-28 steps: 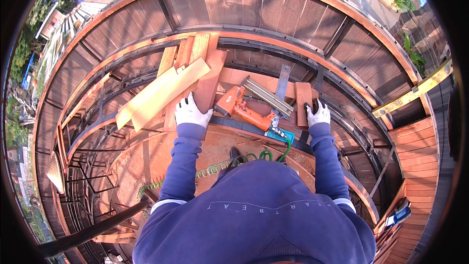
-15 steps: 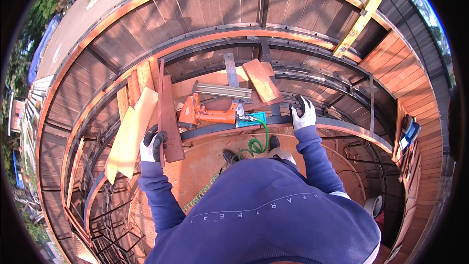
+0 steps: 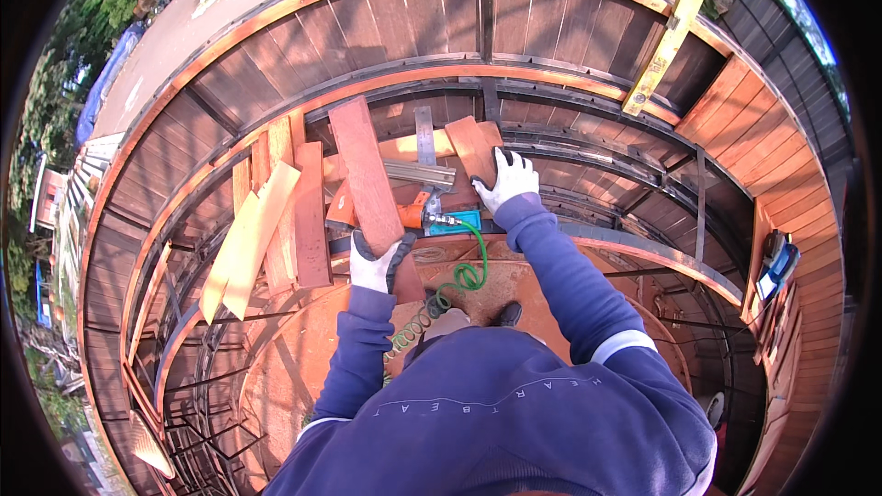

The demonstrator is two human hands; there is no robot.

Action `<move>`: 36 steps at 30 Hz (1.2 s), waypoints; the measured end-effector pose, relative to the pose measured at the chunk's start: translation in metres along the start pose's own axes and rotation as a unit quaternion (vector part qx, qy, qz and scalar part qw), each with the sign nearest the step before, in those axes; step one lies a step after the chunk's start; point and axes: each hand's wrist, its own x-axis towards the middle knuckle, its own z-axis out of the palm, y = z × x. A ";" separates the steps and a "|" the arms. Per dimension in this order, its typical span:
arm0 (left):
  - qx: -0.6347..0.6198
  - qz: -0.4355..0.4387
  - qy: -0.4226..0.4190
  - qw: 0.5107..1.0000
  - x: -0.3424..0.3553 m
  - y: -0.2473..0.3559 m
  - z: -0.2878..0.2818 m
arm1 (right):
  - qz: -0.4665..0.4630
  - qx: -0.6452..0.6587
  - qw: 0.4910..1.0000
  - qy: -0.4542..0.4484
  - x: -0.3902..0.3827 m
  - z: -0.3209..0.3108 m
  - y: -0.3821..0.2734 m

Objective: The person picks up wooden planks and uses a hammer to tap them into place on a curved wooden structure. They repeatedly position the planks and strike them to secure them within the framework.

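My left grip [image 3: 375,262] is clamped on a reddish plank [image 3: 367,174], can't tell if my right grip [image 3: 511,182] is pinching that short board [image 3: 469,145], and wall planks [image 3: 421,18] look done but pale slats [image 3: 264,239] lie loose.

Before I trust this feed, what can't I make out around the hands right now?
In the head view:
- Nail gun: its middle is hidden behind the reddish plank held in the left hand.
- Right hand: its fingertips are too small to show whether they touch the short board.
- Green hose: its far end is lost behind the blue sweatshirt.
- Yellow level: cut off by the top edge.
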 end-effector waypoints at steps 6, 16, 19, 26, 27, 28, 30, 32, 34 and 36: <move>-0.090 -0.026 -0.002 0.996 -0.029 -0.020 0.016 | 0.009 -0.061 0.993 -0.101 0.022 -0.005 -0.019; -0.105 -0.060 -0.080 0.989 -0.019 -0.030 0.007 | 0.087 -0.043 0.982 -0.159 0.045 -0.007 -0.017; -0.097 -0.049 -0.088 0.990 -0.012 -0.034 0.006 | 0.088 -0.051 0.985 -0.137 0.043 -0.003 -0.018; -0.046 -0.058 -0.100 0.992 -0.003 -0.040 -0.012 | 0.104 -0.064 0.987 -0.107 0.046 0.003 -0.031; -0.049 -0.055 -0.100 0.992 -0.002 -0.042 -0.014 | 0.119 -0.047 0.987 -0.095 0.046 0.006 -0.027; -0.053 -0.053 -0.100 0.992 -0.001 -0.044 -0.018 | 0.134 -0.029 0.987 -0.083 0.046 0.009 -0.023; -0.068 -0.051 -0.098 0.992 0.003 -0.044 -0.026 | 0.140 -0.034 0.989 -0.046 0.048 0.013 -0.018; -0.091 -0.057 -0.080 0.991 0.002 -0.042 -0.031 | 0.142 -0.045 0.988 -0.040 0.049 0.015 -0.017; -0.111 -0.057 -0.064 0.990 0.003 -0.042 -0.038 | 0.142 -0.045 0.987 -0.061 0.048 0.007 -0.025; -0.121 -0.055 -0.053 0.990 0.003 -0.048 -0.043 | 0.137 -0.058 0.986 -0.072 0.047 0.006 -0.028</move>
